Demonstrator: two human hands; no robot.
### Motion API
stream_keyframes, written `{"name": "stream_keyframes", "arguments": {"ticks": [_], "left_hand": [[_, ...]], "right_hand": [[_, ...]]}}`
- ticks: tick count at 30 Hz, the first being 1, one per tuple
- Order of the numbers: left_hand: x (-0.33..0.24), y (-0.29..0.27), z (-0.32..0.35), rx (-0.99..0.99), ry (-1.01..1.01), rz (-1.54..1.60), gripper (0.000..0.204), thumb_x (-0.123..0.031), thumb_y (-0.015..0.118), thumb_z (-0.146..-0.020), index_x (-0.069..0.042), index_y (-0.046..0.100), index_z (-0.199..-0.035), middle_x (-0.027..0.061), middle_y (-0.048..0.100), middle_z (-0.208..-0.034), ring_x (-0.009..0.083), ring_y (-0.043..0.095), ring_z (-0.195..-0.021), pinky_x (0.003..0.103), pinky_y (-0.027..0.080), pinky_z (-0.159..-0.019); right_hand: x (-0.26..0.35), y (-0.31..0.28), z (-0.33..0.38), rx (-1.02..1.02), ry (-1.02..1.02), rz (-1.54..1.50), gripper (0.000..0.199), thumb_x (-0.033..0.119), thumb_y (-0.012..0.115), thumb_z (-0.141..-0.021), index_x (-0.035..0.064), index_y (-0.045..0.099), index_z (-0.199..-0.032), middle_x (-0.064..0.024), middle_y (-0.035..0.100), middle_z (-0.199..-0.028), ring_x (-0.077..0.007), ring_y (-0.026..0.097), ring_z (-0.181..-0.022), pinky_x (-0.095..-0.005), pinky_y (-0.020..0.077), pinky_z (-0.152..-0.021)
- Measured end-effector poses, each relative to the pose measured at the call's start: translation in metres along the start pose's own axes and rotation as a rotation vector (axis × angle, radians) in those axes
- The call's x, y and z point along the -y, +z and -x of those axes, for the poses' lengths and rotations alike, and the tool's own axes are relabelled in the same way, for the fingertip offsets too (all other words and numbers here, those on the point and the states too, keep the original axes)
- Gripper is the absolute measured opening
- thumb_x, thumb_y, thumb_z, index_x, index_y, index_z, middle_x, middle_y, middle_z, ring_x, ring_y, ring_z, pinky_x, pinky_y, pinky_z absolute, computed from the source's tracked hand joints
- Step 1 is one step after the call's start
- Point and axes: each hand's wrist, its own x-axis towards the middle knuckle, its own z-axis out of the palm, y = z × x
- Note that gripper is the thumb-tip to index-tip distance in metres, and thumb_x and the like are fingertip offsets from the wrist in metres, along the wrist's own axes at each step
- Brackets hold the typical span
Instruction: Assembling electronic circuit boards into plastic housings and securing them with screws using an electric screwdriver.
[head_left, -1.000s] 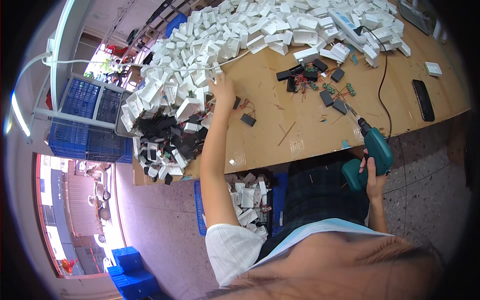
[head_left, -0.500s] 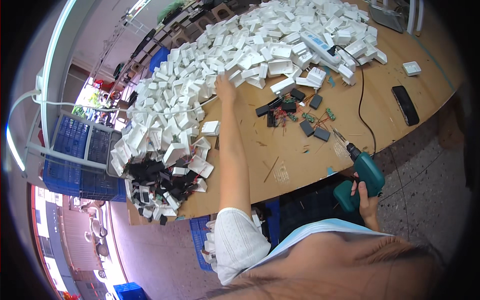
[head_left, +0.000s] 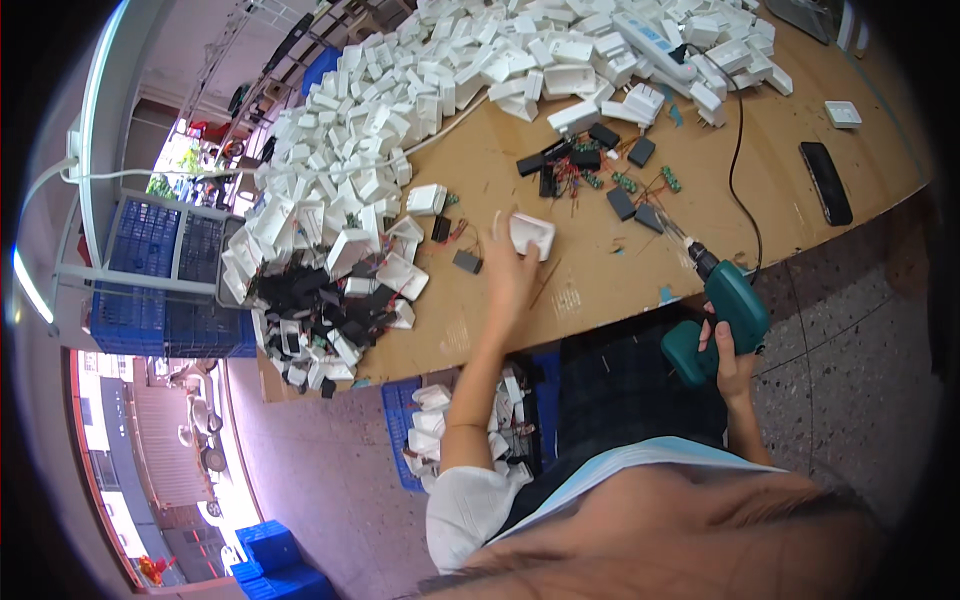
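- Head view, far left: a mixed heap of black and white parts (head_left: 320, 305) lies on the table (head_left: 430, 335), at eight o'clock from the left hand (head_left: 508, 262).
- From this heap, the big pile of white casings (head_left: 430, 110) spreads along the back, from ten o'clock to one o'clock of the same hand.
- Near the middle, the left hand is clamped on one white casing (head_left: 534, 236), fingers at its left side, thumb at its near side. The casing sits at one o'clock from the palm; whether it touches the table, I cannot tell.
- The step in hand, as I judge, is the handling of this single casing; the next move calls for a firm hold and for care with the tool tip.
- More to the right, small black boxes (head_left: 620, 204) with wires lie at two o'clock from the casing.
- At four o'clock from the casing, the right hand (head_left: 735, 367) is wrapped around the green power driver (head_left: 738, 302); its bit points to ten o'clock, near these boxes.
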Motion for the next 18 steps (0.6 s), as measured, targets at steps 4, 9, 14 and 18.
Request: {"name": "stream_keyframes", "arguments": {"ticks": [4,9,14,18], "left_hand": [[-0.051,0.003,0.039,-0.078,-0.341,-0.073,0.059,-0.031,0.075,-0.092,-0.010,0.052,-0.143,0.0245,0.057,-0.134,0.0428,0.063,-0.116,0.050,0.052,-0.092],[-0.061,0.036,0.041,-0.285,-0.296,-0.161,0.057,-0.049,0.071,-0.094,-0.013,0.055,-0.135,0.0169,0.068,-0.120,0.0461,0.071,-0.086,0.056,0.053,-0.070],[-0.071,0.026,0.064,-0.171,-0.337,-0.152,0.063,-0.049,0.074,-0.092,-0.012,0.053,-0.138,0.0172,0.066,-0.124,0.0451,0.071,-0.087,0.055,0.053,-0.071],[-0.048,0.013,0.066,-0.320,-0.051,-0.066,0.069,-0.040,0.078,-0.091,-0.010,0.050,-0.147,0.0180,0.064,-0.127,0.0374,0.070,-0.090,0.050,0.054,-0.079]], "right_hand": [[-0.008,0.003,0.009,-0.023,-0.017,-0.015,0.036,0.025,0.056,-0.107,-0.0034,0.060,-0.129,-0.0105,0.065,-0.113,-0.0135,0.058,-0.077,-0.0290,0.0488,-0.068],[-0.005,0.004,0.014,0.037,0.004,0.009,0.036,0.025,0.056,-0.107,-0.0033,0.061,-0.128,-0.0087,0.065,-0.106,-0.0131,0.058,-0.076,-0.0286,0.0491,-0.069],[-0.004,0.003,0.021,0.064,-0.019,0.021,0.035,0.023,0.057,-0.107,-0.0033,0.061,-0.129,-0.0080,0.065,-0.101,-0.0126,0.058,-0.077,-0.0280,0.0494,-0.070],[-0.007,0.005,0.021,0.013,-0.002,0.013,0.034,0.022,0.058,-0.106,-0.0034,0.062,-0.129,-0.0087,0.065,-0.102,-0.0129,0.059,-0.077,-0.0285,0.0500,-0.069]]}}
